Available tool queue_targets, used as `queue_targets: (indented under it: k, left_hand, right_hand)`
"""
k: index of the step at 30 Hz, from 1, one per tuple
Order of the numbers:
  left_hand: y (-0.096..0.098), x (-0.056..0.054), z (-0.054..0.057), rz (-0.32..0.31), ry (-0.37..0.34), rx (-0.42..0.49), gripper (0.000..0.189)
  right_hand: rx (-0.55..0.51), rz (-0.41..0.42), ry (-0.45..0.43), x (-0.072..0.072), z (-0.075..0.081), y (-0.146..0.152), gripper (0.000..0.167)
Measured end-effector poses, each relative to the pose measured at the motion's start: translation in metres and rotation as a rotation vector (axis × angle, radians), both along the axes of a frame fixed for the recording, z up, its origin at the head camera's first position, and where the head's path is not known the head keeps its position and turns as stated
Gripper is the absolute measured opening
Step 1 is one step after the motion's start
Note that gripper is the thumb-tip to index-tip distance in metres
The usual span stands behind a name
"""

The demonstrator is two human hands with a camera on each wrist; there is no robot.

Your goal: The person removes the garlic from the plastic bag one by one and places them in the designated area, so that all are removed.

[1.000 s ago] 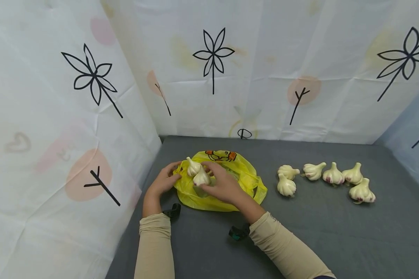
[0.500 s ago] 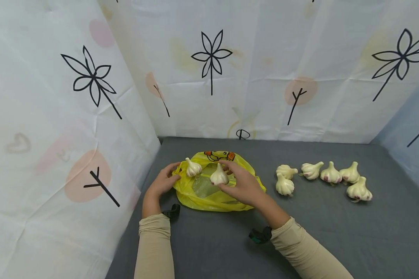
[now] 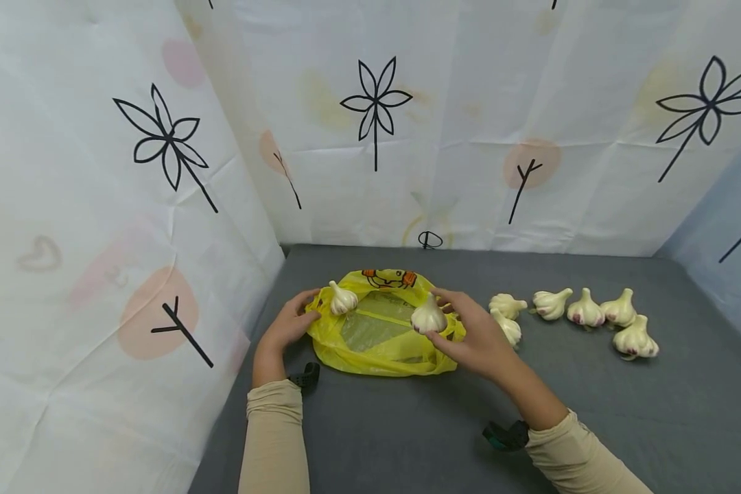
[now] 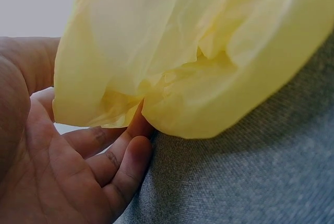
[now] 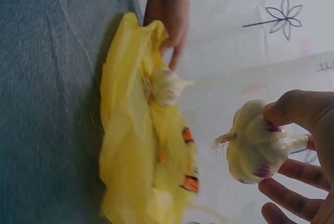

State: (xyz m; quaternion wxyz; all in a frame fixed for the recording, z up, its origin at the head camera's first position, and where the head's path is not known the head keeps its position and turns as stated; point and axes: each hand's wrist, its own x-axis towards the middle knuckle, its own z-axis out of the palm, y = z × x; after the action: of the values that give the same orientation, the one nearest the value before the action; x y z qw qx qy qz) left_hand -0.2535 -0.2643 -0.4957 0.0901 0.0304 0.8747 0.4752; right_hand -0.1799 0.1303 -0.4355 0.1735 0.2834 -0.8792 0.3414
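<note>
A yellow plastic bag (image 3: 352,357) lies on the table with its mouth spread upward. My left hand (image 3: 288,322) grips its left rim; in the left wrist view the fingers (image 4: 125,172) go under the yellow film, and part of them is hidden behind it. One garlic bulb (image 3: 343,299) sits on the bag's left side, close to that hand. Over the bag's right side, my right hand (image 3: 477,336) pinches another garlic bulb (image 3: 429,315) between thumb and fingers. In the right wrist view this held bulb (image 5: 255,143) is raised apart from the bag, roots and purple marks showing.
Several more garlic bulbs (image 3: 586,309) stand on the grey table (image 3: 593,405) to the right. Two of these, one a bulb (image 3: 508,306), are just behind my right hand. Patterned white cloth (image 3: 457,123) walls the back and left.
My right hand has lifted one garlic bulb away from the other and carried it rightward across the bag's mouth. My left hand stays on the bag's rim.
</note>
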Motion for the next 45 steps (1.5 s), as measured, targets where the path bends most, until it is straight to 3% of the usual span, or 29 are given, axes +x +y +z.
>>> queue_targets:
  k: [8, 24, 29, 36, 45]
  left_hand:
    - [0.003, 0.001, -0.001, -0.007, -0.001, -0.001, 0.061]
    - [0.001, 0.001, -0.001, 0.005, 0.009, -0.002, 0.061]
    - [0.001, 0.001, -0.002, 0.003, 0.016, -0.013, 0.061]
    - [0.001, 0.001, -0.001, 0.005, 0.012, 0.002, 0.061]
    - [0.001, 0.002, -0.001, 0.008, 0.006, 0.010, 0.061]
  right_hand:
    - [-0.033, -0.127, 0.136, 0.020, 0.005, 0.041, 0.078]
    - [-0.126, -0.287, 0.149, 0.021, 0.009, 0.119, 0.085]
    - [-0.140, -0.376, 0.087, 0.025, 0.003, 0.142, 0.084]
    - [-0.047, -0.535, -0.037, 0.029, -0.009, 0.172, 0.077]
    - [0.017, -0.581, -0.166, 0.025, -0.032, 0.198, 0.078]
